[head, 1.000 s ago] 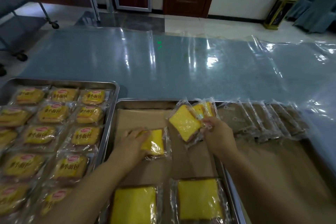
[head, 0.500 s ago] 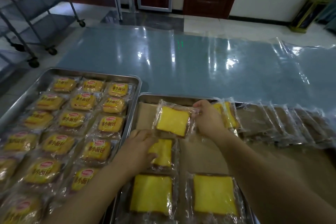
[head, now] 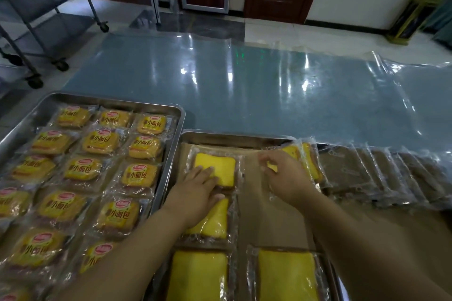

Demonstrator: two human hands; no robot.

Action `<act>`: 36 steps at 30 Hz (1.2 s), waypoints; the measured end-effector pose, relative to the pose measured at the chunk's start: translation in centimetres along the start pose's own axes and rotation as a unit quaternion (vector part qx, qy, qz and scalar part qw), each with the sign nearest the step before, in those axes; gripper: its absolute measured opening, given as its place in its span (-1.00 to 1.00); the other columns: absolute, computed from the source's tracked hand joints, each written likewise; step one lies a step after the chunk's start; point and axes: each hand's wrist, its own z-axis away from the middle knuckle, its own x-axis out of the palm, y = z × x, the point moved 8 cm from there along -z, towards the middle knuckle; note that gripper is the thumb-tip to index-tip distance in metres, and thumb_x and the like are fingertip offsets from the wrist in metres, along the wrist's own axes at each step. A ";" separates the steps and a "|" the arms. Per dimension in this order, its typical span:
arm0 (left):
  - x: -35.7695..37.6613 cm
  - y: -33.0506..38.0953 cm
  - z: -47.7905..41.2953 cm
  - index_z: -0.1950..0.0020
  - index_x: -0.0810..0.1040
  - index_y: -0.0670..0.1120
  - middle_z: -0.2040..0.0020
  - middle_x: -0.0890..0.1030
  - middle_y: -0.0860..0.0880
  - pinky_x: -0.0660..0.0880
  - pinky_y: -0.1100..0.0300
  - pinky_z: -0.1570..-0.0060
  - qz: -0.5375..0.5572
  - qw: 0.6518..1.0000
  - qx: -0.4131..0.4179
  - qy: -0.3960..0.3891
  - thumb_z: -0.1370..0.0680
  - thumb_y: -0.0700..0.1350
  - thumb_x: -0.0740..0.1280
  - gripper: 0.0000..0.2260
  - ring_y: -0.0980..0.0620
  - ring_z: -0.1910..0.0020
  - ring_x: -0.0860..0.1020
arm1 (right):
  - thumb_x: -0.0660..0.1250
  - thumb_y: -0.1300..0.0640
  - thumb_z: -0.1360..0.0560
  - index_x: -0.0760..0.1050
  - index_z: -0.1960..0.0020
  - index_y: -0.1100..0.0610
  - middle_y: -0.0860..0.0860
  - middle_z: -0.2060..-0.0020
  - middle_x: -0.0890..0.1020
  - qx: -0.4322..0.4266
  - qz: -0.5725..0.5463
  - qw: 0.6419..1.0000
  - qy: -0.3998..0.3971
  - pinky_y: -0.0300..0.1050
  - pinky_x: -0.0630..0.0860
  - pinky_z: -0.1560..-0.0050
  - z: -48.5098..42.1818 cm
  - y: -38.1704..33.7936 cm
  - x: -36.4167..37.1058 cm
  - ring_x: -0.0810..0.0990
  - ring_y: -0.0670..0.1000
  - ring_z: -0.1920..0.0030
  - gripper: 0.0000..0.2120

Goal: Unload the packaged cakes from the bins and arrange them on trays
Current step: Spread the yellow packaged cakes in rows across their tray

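The flat steel tray on the left (head: pixel 117 101) looks filled, with rows of orange-labelled wrapped small cakes (head: pixel 100 142) lying side by side. The brown-paper-lined steel tray beside it (head: pixel 232 135) is only partly filled. Its left column holds clear-wrapped yellow cake slices, the farthest one (head: pixel 220 166) lying at the far left corner. The right column has just the nearest slice (head: pixel 286 276), with bare paper beyond it.

More wrapped slices wait in an overlapping row (head: pixel 379 173) to the right, and a few (head: pixel 309 161) stand on edge behind the right hand, so much appears left to do. No bin is in view.

The left hand (head: pixel 195 193) lies flat, its grip spread, fingertips on the farthest slice. The right hand (head: pixel 288 178) curls over another wrapped yellow slice (head: pixel 272 168), its grip pinching it low above the tray's far right space. The blue film-covered table (head: pixel 244 93) stretches beyond.
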 end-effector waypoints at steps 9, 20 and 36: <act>-1.9 -2.2 -0.8 -0.40 0.34 0.02 -0.50 0.21 -0.02 0.09 0.06 -0.43 0.020 0.997 -0.053 0.053 -0.57 0.20 0.11 -0.55 -0.03 -0.48 0.12 | 0.40 0.21 -0.44 0.54 -0.15 0.15 0.13 -0.09 0.55 0.053 0.080 0.982 0.163 -0.05 0.34 -0.03 4.3 4.8 -4.8 0.40 0.17 -0.11 -0.71; -3.3 3.6 -0.6 -0.28 0.47 0.04 -0.27 0.44 0.05 0.38 0.03 -0.18 0.086 0.988 -0.004 0.128 -0.55 0.13 0.22 -0.66 -0.01 -0.24 0.35 | 0.32 0.14 -0.49 0.50 -0.21 0.03 0.09 -0.14 0.53 0.148 0.111 0.980 0.077 -0.02 0.43 -0.07 3.3 5.2 -3.7 0.44 0.13 -0.14 -0.70; -3.2 7.4 1.7 0.04 0.63 0.10 -0.02 0.55 0.14 0.46 0.23 -0.13 0.372 0.920 0.063 0.102 -0.44 -0.16 0.45 -0.82 0.18 -0.01 0.53 | 0.36 0.23 -0.39 0.63 0.02 0.04 -0.13 0.02 0.62 -0.135 -0.103 0.985 0.021 -0.15 0.49 -0.03 9.2 2.4 -4.4 0.55 -0.14 -0.03 -0.79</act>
